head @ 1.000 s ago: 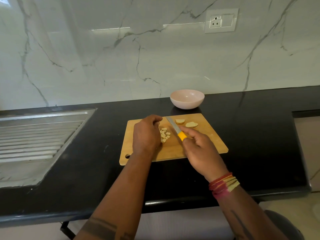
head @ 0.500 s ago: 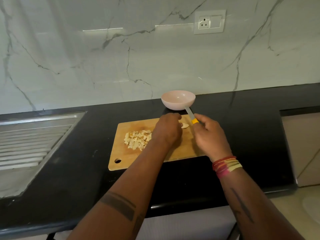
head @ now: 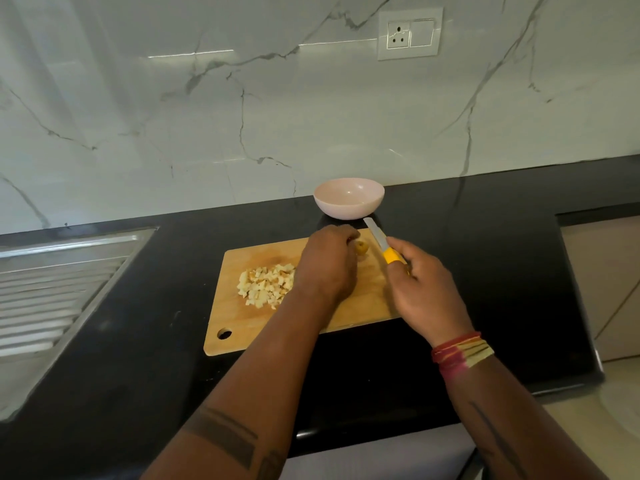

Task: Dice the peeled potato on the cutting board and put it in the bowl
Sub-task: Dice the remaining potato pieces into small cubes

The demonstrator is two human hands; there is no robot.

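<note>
1. Since a second ago, both hands have been shifted from the diced pile (head: 266, 285) to the board's (head: 304, 327) far edge, where the last potato piece (head: 362, 247) lies; half a second ago they were already there, and little has altered since.
2. The left hand (head: 327, 268) is curled over that piece, fingertips at or on it; whether it is actually pinched cannot be told, since the knuckles hide the contact.
3. The knife (head: 381, 242) is gripped at its yellow handle by the right hand (head: 424, 292), with the blade raised and angled toward the bowl (head: 349, 199), just right of the piece.
4. The pile is left uncovered toward the board's left side, apart from both hands.
5. The bowl sits on the worktop just beyond the board's far edge, and no potato is seen in it.
6. Dicing is judged nearly finished: one small piece remains to be cut, and the transfer to the bowl is not yet begun.
</note>
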